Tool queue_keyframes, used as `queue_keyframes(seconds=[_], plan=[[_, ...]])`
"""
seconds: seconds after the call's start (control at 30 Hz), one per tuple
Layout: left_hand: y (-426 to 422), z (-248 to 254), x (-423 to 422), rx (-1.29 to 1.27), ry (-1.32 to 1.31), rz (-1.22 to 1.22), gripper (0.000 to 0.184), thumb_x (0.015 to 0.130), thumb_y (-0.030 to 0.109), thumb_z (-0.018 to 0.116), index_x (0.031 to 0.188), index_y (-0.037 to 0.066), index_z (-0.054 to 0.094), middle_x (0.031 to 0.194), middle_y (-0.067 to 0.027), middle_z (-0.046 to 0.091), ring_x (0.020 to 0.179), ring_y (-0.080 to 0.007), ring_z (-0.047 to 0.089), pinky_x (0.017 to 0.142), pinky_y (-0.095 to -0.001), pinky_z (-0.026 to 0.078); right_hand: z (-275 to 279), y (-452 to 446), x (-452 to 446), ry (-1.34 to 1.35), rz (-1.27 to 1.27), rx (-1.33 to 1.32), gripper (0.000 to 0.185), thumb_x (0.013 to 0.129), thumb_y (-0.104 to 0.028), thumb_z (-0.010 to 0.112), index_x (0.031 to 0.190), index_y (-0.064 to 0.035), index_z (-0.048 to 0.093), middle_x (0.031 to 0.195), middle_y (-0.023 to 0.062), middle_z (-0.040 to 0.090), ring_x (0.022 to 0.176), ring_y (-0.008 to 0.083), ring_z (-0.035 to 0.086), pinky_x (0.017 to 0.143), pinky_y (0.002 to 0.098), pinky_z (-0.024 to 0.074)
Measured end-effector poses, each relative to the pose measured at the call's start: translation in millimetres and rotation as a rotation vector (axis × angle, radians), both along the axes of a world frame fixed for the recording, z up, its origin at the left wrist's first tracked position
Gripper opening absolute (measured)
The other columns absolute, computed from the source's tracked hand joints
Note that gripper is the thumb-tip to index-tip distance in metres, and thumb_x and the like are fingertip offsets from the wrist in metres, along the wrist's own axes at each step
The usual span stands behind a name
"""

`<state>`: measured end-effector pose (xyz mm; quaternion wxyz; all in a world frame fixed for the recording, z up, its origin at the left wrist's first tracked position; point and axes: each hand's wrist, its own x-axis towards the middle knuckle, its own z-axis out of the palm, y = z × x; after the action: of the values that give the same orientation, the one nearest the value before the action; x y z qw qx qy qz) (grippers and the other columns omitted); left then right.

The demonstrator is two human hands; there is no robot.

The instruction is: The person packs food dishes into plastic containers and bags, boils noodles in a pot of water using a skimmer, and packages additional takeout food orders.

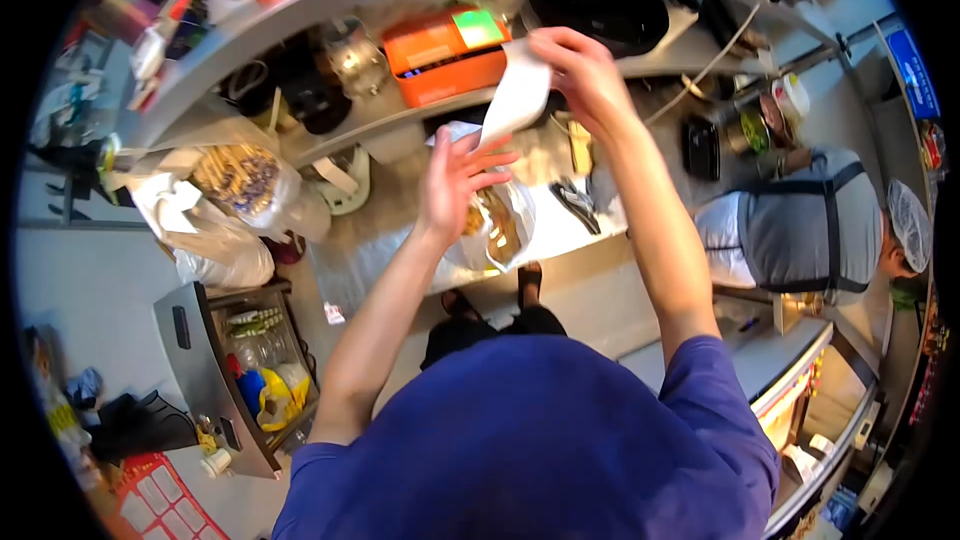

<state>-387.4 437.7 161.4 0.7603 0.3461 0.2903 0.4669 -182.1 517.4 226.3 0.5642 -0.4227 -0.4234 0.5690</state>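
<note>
My right hand (585,75) pinches the top of a curled white paper slip (517,95) in front of the shelf. Lower down, my left hand (452,185) is open with its fingers spread near the slip's bottom end; whether they touch it I cannot tell. Just beyond that hand, partly hidden by it, an opened foil-like bag (518,210) with golden-brown contents rests on the metal counter (385,258). A black-handled tool (576,206) lies to the right of the bag, with a yellow object (580,147) above it.
An orange box (440,80) and a large black bowl (600,10) sit on the shelf. At left is a clear bag of wooden sticks (240,178) above an open drawer (262,340). Another person in a grey top (805,230) bends over at right.
</note>
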Motion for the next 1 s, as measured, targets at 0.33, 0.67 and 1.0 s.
queue_keyframes(seconds=[0.33,0.67,1.0], plan=[[-139.3,-117.7,16.1,0.759,0.579,-0.257,0.027,0.082,-0.002,0.063,0.105,0.009,0.072,0.089,-0.0173,0.07,0.076,-0.0335,0.068,0.068,-0.0401,0.054,-152.1,-270.4,24.6,0.174,0.009,-0.384,0.051,0.087,-0.039,0.075,0.117,0.0004,0.065,0.108,0.0075,0.065,0.098,0.015,0.059,0.089,0.0288,0.045],[-103.9,-118.7,29.4,0.827,1.074,-0.133,0.054,0.074,0.011,0.073,0.123,0.0,0.054,0.126,-0.0237,0.054,0.115,-0.0443,0.055,0.097,-0.0457,0.048,-303.2,-277.4,0.7,-0.225,0.049,-0.301,0.015,0.091,-0.011,0.069,0.096,0.0032,0.068,0.085,0.0045,0.069,0.078,0.0099,0.061,0.073,0.0261,0.0502],[-80.9,-201.7,-0.5,0.557,1.282,-0.2,0.014,0.079,0.018,0.073,0.085,0.005,0.071,0.081,-0.0148,0.066,0.074,-0.036,0.064,0.066,-0.0438,0.048,-319.0,-218.8,21.4,-0.758,0.005,-0.165,0.023,0.08,-0.013,0.076,0.098,0.0003,0.07,0.082,0.0104,0.07,0.076,0.0218,0.068,0.07,0.0338,0.052]])
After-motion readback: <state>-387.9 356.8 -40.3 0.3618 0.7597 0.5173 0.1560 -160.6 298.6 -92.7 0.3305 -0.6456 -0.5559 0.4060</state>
